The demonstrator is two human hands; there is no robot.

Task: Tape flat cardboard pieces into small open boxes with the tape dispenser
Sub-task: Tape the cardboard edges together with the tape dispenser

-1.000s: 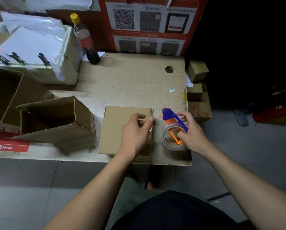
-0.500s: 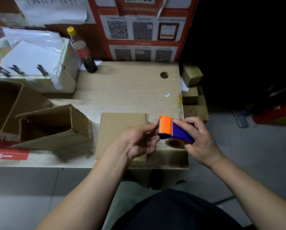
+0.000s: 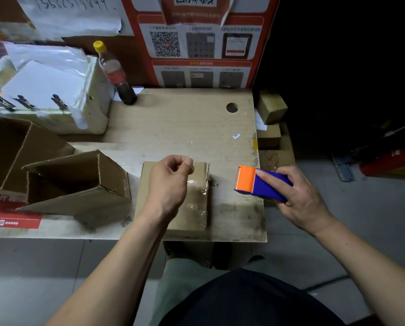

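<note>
A flat folded cardboard piece [image 3: 187, 220] lies near the front edge of the wooden table [image 3: 185, 128]. My left hand [image 3: 171, 182] hovers over it with fingers curled, pinching what looks like the end of a clear tape strip [image 3: 196, 187] that lies glossy over the cardboard's right part. To its right, past the table's corner, my right hand [image 3: 298, 196] grips the orange and blue tape dispenser [image 3: 255, 182], orange end pointing left. The tape roll itself is hidden.
An open cardboard box [image 3: 79, 184] lies on its side left of the flat piece, with a larger carton [image 3: 8, 149] behind it. A white foam box [image 3: 55, 90] and a dark bottle [image 3: 117, 76] stand at the back. Small boxes [image 3: 271, 107] are stacked off the right edge.
My hands have separated: the left drew back left over the cardboard, the right carried the dispenser to the right. Before that, the dispenser was lifted off the table.
</note>
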